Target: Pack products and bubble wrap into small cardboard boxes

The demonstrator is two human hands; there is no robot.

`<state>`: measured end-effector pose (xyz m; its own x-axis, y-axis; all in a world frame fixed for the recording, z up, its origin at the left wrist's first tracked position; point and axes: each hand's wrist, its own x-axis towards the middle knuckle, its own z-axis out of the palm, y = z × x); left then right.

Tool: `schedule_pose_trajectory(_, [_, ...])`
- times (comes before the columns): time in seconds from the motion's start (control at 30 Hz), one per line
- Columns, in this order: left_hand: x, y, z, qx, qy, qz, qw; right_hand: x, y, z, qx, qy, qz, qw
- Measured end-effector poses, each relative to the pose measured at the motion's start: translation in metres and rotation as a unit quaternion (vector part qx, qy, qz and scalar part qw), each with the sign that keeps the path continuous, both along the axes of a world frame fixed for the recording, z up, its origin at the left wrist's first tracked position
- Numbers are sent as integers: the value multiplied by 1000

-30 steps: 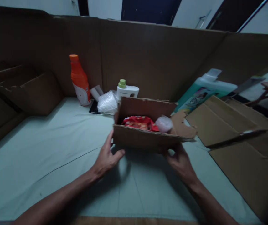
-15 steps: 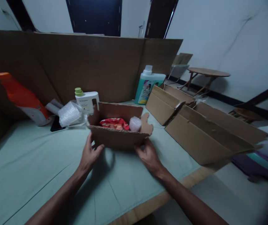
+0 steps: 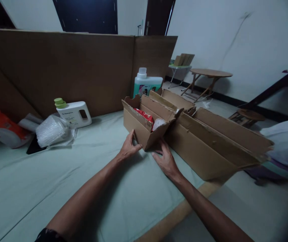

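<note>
A home room: mattress (image 3: 58, 188), pillow (image 3: 285, 143), round wooden table (image 3: 211, 73).

Two cardboard boxes are seen: a small one (image 3: 144, 129) and a long one (image 3: 209, 141). Three bottles are counted: white (image 3: 74, 113), orange (image 3: 0, 129), teal (image 3: 146, 85).

Both hands (image 3: 130, 148) (image 3: 165, 159) touch small open carton (image 3: 139, 127).
</note>
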<state>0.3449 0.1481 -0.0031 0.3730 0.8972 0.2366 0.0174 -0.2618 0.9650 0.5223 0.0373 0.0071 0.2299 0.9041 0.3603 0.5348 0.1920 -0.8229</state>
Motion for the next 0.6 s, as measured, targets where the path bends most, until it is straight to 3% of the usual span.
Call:
schedule_pose_trajectory(0.2, [25, 20, 9, 36, 43, 19, 998, 10, 20, -13, -22, 35, -1, 999])
schedule_pose_trajectory(0.37, [42, 37, 4, 52, 80, 29, 995, 13, 20, -24, -22, 67, 6, 997])
schedule_pose_trajectory(0.5, [48, 39, -3, 78, 105, 25, 991, 15, 17, -21, -28, 35, 6, 999])
schedule_pose_trajectory(0.6, [43, 27, -5, 108, 139, 16, 984, 13, 14, -10, -43, -21, 0, 999])
